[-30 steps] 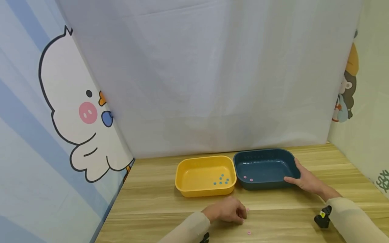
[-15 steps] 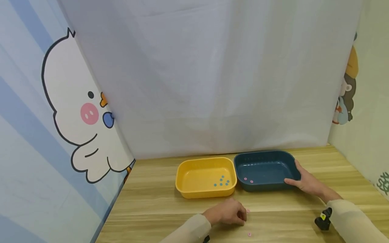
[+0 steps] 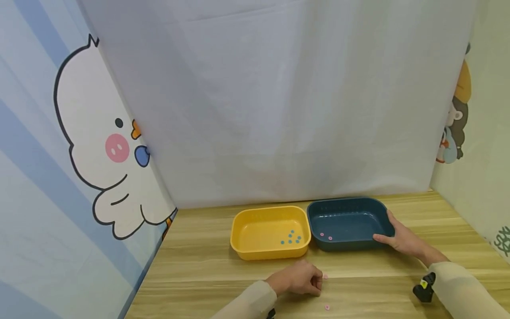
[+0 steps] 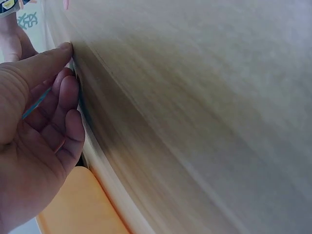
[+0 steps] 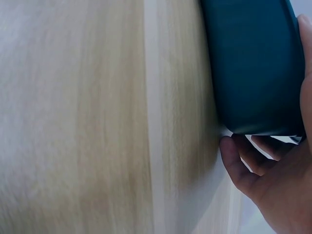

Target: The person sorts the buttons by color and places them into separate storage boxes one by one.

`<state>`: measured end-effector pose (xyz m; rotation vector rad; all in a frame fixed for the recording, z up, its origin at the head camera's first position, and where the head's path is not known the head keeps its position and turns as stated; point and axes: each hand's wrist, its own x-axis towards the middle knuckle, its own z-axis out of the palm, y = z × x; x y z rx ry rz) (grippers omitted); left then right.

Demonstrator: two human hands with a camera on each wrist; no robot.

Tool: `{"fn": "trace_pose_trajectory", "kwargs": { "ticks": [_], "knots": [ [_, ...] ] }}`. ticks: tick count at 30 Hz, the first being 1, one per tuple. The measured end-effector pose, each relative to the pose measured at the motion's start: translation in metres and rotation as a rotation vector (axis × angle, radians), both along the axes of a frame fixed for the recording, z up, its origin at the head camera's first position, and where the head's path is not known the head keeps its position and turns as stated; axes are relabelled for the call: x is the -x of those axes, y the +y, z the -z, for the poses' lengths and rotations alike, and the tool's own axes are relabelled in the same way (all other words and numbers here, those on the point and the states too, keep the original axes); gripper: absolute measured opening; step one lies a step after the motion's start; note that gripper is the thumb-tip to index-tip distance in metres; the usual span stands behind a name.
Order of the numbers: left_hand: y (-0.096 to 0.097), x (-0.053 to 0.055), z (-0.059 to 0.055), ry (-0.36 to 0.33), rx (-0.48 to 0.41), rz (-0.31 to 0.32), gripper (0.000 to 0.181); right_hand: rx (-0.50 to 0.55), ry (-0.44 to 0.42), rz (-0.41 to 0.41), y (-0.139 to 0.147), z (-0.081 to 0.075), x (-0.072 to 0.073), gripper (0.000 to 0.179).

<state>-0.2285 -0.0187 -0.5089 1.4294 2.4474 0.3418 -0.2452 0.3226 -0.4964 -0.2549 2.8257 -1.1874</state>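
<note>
On the table in the head view, my left hand (image 3: 299, 278) has its thumb and fingertips together at the wood. They pinch a small pink bead, now hidden by the fingers. One pink bead (image 3: 325, 276) lies just beside these fingers, and another pink bead (image 3: 327, 307) lies nearer the front edge. My right hand (image 3: 406, 237) holds the right end of a dark blue plastic tray (image 3: 350, 244), thumb at the front rim and fingers along the outer end wall. Two pink beads (image 3: 330, 238) sit inside that tray. In the right wrist view, fingertips touch the tray's lower corner (image 5: 258, 117).
A yellow tray (image 3: 271, 254) stands against the blue tray's left side, with several blue beads (image 3: 290, 241) in its right part. A white curtain (image 3: 259, 110) hangs behind the wooden table (image 3: 191, 266). Printed walls flank both sides.
The pink bead that showed at my left fingertips is now covered by them. Both hands and both trays stay almost where they were; the view shifts very slightly.
</note>
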Motion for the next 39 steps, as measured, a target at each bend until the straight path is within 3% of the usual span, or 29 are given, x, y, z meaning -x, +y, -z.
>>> {"fn": "trace_pose_trajectory", "kwargs": {
  "ticks": [14,26,33,39],
  "knots": [
    [-0.013,0.007,-0.019,-0.101,-0.126,-0.072,0.009,-0.023,0.006,0.001,0.0,0.001,0.0,0.106],
    [-0.009,0.014,-0.057,-0.13,-0.15,-0.081,0.002,-0.014,0.023,-0.01,0.002,0.002,0.0,0.106],
    [-0.009,0.031,-0.082,-0.141,-0.159,-0.179,0.007,-0.005,0.015,-0.012,0.002,0.001,0.0,0.106],
    [-0.012,0.049,-0.098,-0.147,-0.172,-0.204,0.006,-0.003,0.016,-0.009,0.001,0.001,0.0,0.106]
  ]
}}
